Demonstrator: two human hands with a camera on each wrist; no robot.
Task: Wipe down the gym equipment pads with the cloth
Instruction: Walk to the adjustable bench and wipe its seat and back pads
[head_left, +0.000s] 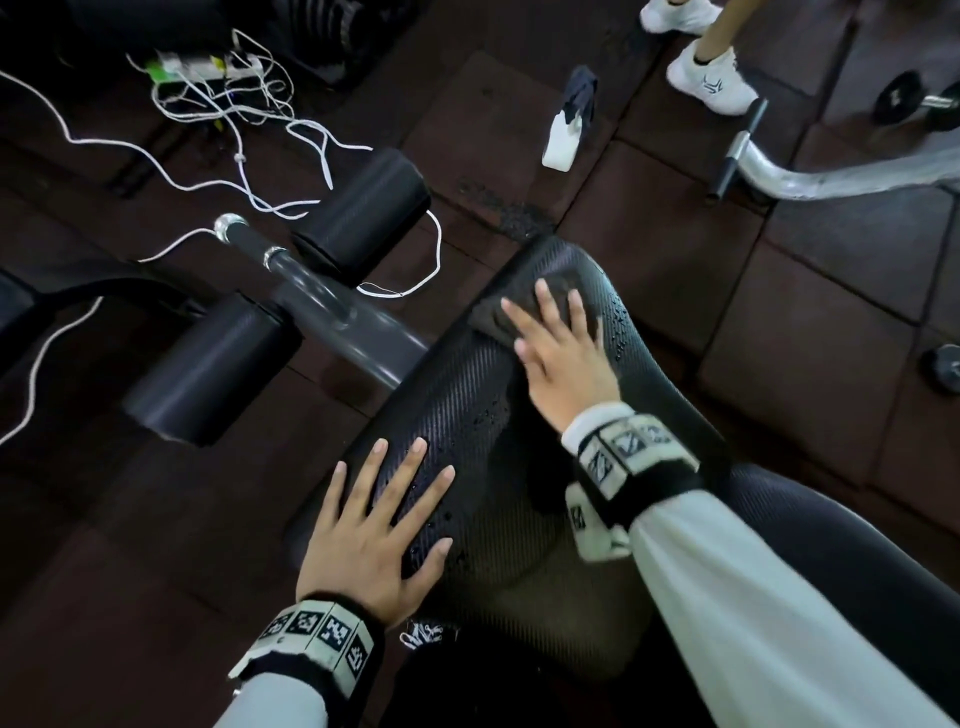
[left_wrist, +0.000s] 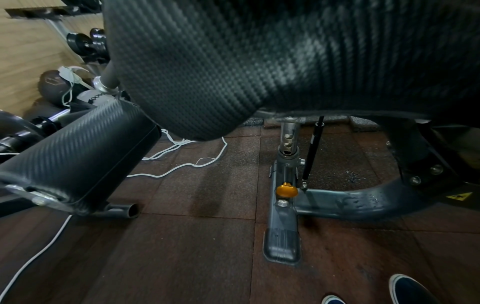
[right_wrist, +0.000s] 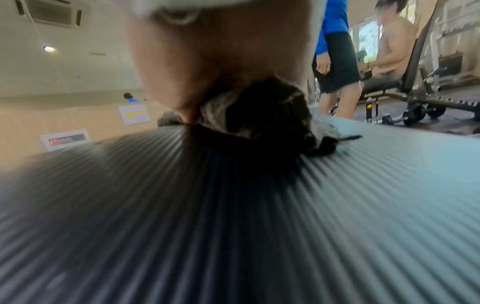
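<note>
A black ribbed seat pad (head_left: 467, 395) runs up the middle of the head view, beaded with water drops. My right hand (head_left: 558, 338) lies flat with straight fingers on a dark cloth (head_left: 493, 312) near the pad's far end, pressing it down. In the right wrist view the crumpled cloth (right_wrist: 259, 115) bunches under my palm on the pad (right_wrist: 233, 216). My left hand (head_left: 379, 514) rests flat, fingers spread, on the pad's near left edge. The left wrist view shows only the pad's side (left_wrist: 207, 61).
Two black roller pads (head_left: 363, 202) (head_left: 208, 369) sit on a bar at left, among white cables (head_left: 260, 104). A white spray bottle (head_left: 566, 130) stands on the floor beyond the pad. A person's white shoes (head_left: 711, 78) and dumbbells (head_left: 914, 98) are at top right.
</note>
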